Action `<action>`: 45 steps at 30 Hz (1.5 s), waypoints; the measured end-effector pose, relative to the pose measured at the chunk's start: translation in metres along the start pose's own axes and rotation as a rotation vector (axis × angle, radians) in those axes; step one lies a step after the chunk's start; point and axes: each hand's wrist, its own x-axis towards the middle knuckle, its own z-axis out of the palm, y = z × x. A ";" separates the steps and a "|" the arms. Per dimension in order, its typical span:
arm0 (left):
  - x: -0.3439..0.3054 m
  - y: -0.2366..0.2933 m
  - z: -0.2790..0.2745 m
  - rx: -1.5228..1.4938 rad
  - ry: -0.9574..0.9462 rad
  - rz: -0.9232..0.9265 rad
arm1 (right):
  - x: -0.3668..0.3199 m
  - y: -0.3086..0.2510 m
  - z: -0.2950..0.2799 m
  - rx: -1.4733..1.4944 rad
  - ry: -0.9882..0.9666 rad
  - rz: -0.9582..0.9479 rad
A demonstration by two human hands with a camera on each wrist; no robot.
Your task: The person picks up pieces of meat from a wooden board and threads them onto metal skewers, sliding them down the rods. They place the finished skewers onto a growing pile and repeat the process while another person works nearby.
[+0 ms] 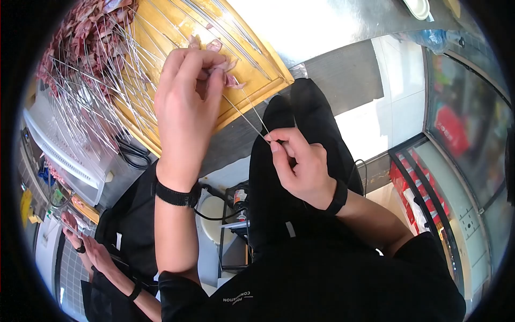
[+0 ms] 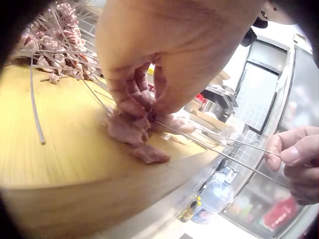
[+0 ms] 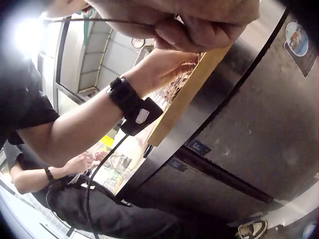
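Observation:
Over the wooden board [image 1: 219, 123], the left hand [image 1: 185, 99] pinches a piece of raw meat [image 1: 234, 81] between thumb and fingers; in the left wrist view the meat [image 2: 127, 132] hangs below the fingertips. Two thin metal skewers [image 1: 242, 115] run from the meat to the right hand [image 1: 303, 163], whose thumb and fingers pinch their other ends. How far the skewers go into the meat is hidden by the left hand [image 2: 174, 55]. The right wrist view has the right hand [image 3: 199, 25] at the top, holding a skewer [image 3: 107, 20].
Meat [image 1: 88, 37] and many loose skewers [image 1: 91, 102] lie piled at the board's left; more skewers [image 1: 230, 32] lie across its far part. Black-handled scissors [image 1: 133, 153] are beside the board, near a white basket [image 1: 64, 155]. Another person's hands [image 1: 96, 255] are at lower left.

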 end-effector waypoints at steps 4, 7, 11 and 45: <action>0.002 0.005 0.004 0.013 0.025 -0.043 | -0.001 0.001 0.001 0.038 0.027 0.009; 0.000 0.007 0.005 -0.081 0.058 -0.140 | 0.000 0.001 0.001 0.036 0.031 -0.012; 0.000 0.005 0.004 -0.162 0.083 -0.163 | 0.000 0.001 0.001 0.031 0.026 -0.009; 0.005 0.011 0.009 0.219 0.001 0.011 | 0.034 -0.026 -0.029 -0.245 -0.134 -0.028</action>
